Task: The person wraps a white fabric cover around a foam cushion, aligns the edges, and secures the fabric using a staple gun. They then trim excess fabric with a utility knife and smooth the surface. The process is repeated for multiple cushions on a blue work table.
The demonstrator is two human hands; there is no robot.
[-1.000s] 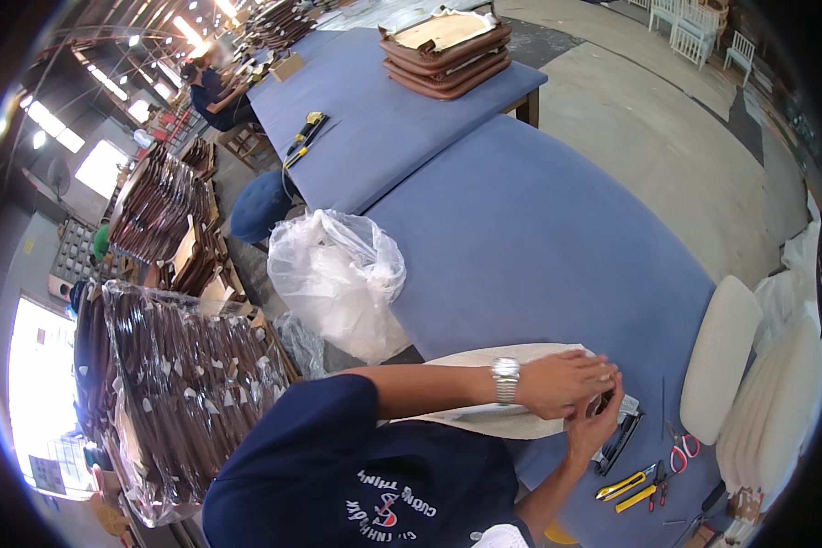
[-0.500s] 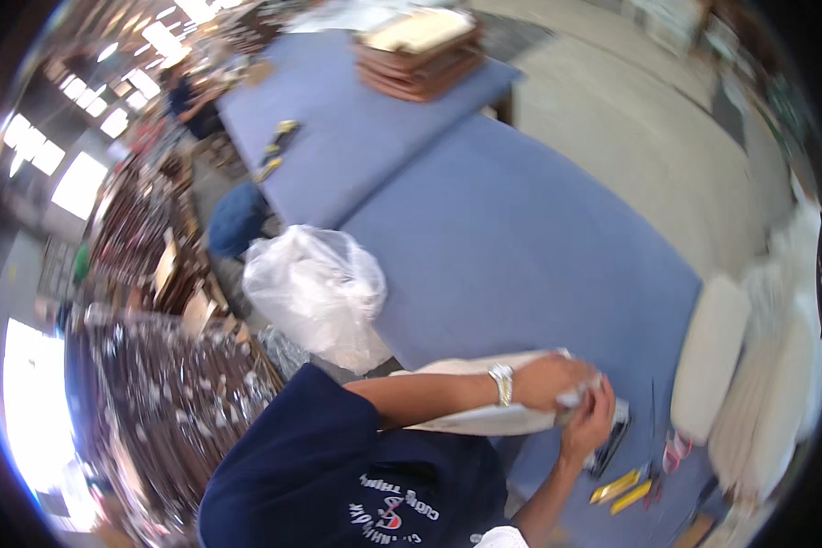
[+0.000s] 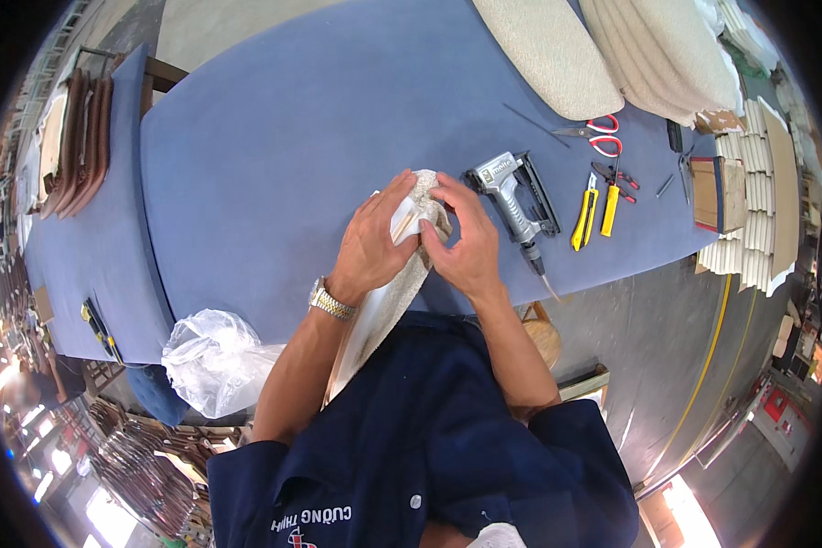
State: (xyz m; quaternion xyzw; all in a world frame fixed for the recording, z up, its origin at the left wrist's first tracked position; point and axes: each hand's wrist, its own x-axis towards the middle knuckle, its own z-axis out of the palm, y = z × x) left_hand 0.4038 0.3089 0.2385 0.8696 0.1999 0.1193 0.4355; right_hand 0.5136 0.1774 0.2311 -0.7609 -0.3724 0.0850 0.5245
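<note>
A beige woven-fabric panel (image 3: 385,318) with a pale edge stands tilted between my hands, its lower end running toward my torso. My left hand (image 3: 372,245), with a metal watch at its wrist, is closed around the panel's left side near the top. On the other side, my right hand (image 3: 466,251) pinches the fabric at the panel's rounded end between thumb and fingers. Folded fabric and a white layer show between the two hands. Just right of my right hand lies a nail or staple gun (image 3: 513,203) with a hose, touched by neither hand.
On the blue table (image 3: 255,164), a yellow cutter knife (image 3: 586,215), red-handled scissors (image 3: 603,139) and nippers (image 3: 616,176) lie at the right. Beige fabric panels (image 3: 557,59) rest at the far right. A clear plastic bag (image 3: 214,361) sits at the left edge; brown panels (image 3: 82,151) are stacked beyond.
The view has swung round to the right, bringing the tools and panel to the middle. Both hands stay at the panel's end, which now stands more upright in view.
</note>
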